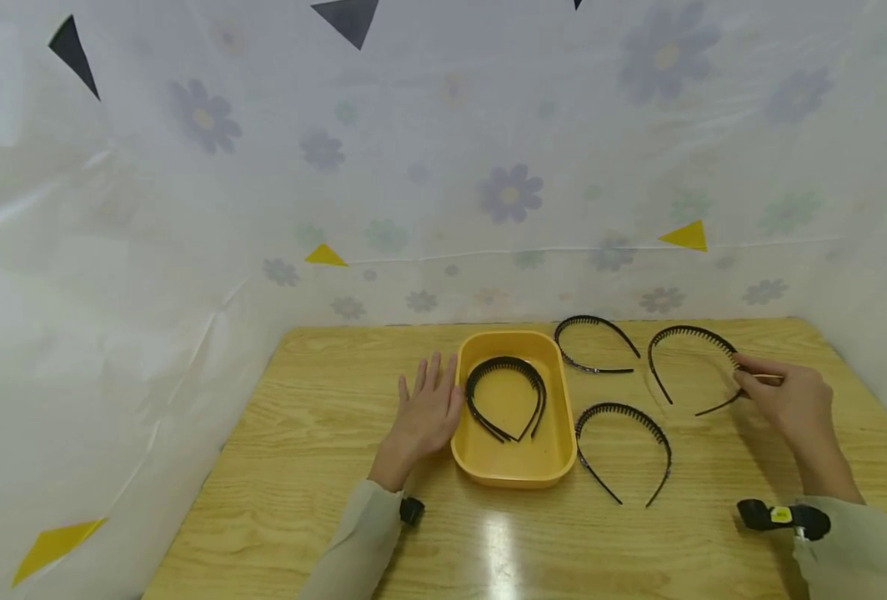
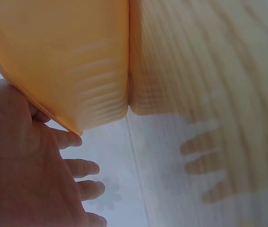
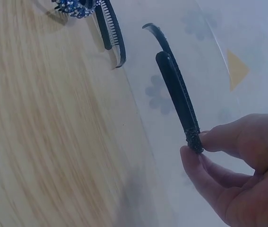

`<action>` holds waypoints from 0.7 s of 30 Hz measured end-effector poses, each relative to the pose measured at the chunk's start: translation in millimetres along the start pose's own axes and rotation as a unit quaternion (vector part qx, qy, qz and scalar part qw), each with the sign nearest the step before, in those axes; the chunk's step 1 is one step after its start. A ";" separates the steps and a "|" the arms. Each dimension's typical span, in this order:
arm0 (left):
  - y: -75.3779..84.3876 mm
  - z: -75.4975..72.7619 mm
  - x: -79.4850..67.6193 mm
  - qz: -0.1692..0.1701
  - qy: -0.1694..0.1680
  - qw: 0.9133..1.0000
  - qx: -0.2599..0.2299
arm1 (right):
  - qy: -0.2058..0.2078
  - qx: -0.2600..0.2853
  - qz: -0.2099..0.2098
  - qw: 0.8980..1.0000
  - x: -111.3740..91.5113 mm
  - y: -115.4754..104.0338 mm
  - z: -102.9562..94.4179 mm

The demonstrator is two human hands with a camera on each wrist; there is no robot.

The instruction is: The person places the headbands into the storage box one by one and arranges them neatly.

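My right hand (image 1: 792, 400) pinches a black toothed headband (image 1: 653, 357) by one side between thumb and fingers. In the right wrist view, the pinched part of this headband (image 3: 176, 90) has a rough, glittery surface, and the band is held above the wooden table. My left hand (image 1: 424, 417) lies along the left side of a yellow plastic bin (image 1: 514, 473), its fingers straight and spread. The left wrist view shows the thumb side of that hand against the rim of the bin (image 2: 53, 113). Inside the bin lie several black headbands (image 1: 503, 362), nested together.
Two more black headbands lie right of the bin, one toward the back (image 1: 601, 320) and one nearer the front (image 1: 623, 408). The wooden table (image 1: 323, 417) ends at a flower-patterned white curtain (image 1: 421, 192) behind and at the sides.
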State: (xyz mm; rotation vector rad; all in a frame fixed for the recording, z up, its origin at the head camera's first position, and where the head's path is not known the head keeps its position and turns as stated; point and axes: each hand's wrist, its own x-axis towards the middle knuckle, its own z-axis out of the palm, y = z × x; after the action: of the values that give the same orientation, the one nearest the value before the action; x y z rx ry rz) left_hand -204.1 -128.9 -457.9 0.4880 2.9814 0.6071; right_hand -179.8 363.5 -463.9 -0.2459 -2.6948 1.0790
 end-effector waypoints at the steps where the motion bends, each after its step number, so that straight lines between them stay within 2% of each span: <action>1: -0.1 0.1 0.2 0.000 0.000 1.000 0.002 | 0.001 0.002 -0.004 1.000 -0.3 -0.6 0.2; 5: 0.2 -0.5 0.3 -0.001 0.000 1.000 0.007 | 0.011 0.003 -0.026 1.000 -1.0 -3.9 1.0; 13: 0.3 -0.1 1.7 -0.004 -0.004 1.000 0.010 | 0.063 -0.009 -0.088 0.994 -1.3 -15.2 5.1; 21: -0.1 -0.1 1.2 -0.005 -0.007 1.000 0.009 | 0.059 -0.015 -0.096 0.994 -3.7 -28.3 10.7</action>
State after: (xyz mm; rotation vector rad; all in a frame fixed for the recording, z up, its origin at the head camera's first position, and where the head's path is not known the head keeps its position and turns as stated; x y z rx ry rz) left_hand -205.2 -128.6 -457.8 0.4765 2.9770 0.5759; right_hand -181.1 335.3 -452.4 -0.0508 -2.5698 0.9389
